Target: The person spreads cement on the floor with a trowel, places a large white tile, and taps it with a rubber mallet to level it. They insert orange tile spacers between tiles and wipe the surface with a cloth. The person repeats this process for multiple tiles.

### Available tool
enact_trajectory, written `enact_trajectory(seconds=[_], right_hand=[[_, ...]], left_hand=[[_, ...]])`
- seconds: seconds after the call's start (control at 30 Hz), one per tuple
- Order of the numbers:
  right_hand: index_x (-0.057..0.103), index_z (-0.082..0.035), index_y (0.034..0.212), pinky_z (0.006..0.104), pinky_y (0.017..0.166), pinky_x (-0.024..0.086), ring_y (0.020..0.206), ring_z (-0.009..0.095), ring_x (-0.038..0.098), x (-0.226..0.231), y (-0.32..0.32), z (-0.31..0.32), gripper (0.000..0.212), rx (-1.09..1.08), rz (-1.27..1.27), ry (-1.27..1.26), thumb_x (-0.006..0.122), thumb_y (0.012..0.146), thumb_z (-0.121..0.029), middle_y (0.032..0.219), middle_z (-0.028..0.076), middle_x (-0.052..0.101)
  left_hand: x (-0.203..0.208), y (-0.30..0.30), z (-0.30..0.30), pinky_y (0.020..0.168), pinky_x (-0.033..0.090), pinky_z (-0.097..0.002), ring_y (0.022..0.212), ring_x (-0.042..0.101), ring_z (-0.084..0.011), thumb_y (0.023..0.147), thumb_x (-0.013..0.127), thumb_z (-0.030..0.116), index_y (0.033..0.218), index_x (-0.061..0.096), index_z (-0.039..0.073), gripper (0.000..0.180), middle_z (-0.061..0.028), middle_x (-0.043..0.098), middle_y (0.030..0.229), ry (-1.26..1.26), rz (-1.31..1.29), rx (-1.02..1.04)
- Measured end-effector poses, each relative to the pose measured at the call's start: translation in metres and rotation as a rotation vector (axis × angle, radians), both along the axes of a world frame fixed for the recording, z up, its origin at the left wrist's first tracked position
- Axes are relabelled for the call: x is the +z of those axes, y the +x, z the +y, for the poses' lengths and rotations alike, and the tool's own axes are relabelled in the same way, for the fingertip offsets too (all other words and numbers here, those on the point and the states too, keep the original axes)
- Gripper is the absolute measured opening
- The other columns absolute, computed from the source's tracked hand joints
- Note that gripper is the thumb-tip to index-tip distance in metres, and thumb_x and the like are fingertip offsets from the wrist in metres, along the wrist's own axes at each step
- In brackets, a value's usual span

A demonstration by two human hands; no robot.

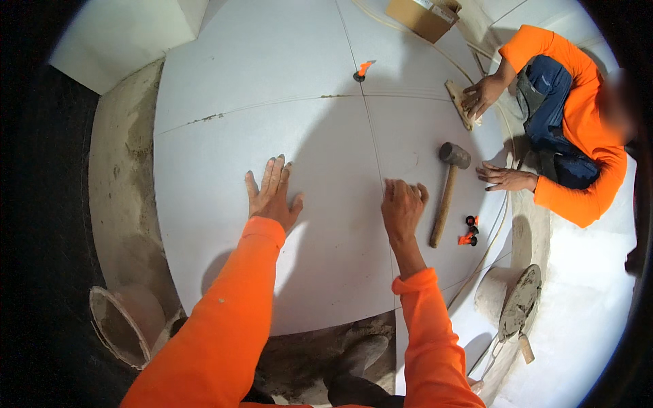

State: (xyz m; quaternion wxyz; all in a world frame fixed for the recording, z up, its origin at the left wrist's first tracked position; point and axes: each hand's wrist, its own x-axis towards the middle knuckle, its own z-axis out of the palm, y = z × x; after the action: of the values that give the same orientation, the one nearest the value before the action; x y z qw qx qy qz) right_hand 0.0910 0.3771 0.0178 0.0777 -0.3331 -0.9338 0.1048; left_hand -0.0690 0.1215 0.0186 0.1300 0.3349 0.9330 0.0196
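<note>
My left hand [273,194] lies flat with spread fingers on a large pale grey floor tile [204,170]. At the joint between that tile and its right neighbour, my right hand [404,207] is closed, fingertips curled down; whatever is in them, if anything, is hidden. Just right of it lies a rubber mallet [445,204] with a black head and wooden handle. Several orange-and-black tile levelling spacers [469,232] rest beside the handle. Another spacer [361,72] stands near the far tile crossing.
At the right, a co-worker in orange [575,129] presses one hand on a pale flat piece [458,103]. A cable [507,129] runs along there. Buckets [139,316] stand left and right; a mortar-covered trowel [521,302] tops the right one. A cardboard box [415,22] sits far back.
</note>
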Motion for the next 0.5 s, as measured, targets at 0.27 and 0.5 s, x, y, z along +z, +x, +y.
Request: enact_trajectory(seconds=[0.27, 0.5], right_hand=[[0.073, -0.007, 0.123, 0.0517, 0.097, 0.055, 0.118, 0.044, 0.065, -0.037, -0.192, 0.091, 0.039, -0.167, 0.127, -0.119, 0.07, 0.098, -0.037, 0.131, 0.021, 0.069], [0.073, 0.0, 0.12, 0.0475, 0.096, 0.059, 0.117, 0.036, 0.071, -0.013, -0.256, 0.154, 0.091, -0.29, -0.035, -0.363, 0.092, 0.065, -0.069, 0.124, 0.019, 0.073]], left_hand=[[-0.01, 0.001, 0.0, 0.133, 0.009, -0.0612, 0.166, 0.012, -0.0194, 0.109, 0.045, 0.047, 0.171, 0.024, 0.021, 0.07, -0.0011, 0.016, 0.18, -0.053, 0.076, 0.063], [-0.012, 0.0, 0.001, 0.134, 0.007, -0.0613, 0.167, 0.01, -0.0193, 0.11, 0.044, 0.048, 0.171, 0.022, 0.021, 0.07, -0.0008, 0.016, 0.18, -0.074, 0.069, 0.068]])
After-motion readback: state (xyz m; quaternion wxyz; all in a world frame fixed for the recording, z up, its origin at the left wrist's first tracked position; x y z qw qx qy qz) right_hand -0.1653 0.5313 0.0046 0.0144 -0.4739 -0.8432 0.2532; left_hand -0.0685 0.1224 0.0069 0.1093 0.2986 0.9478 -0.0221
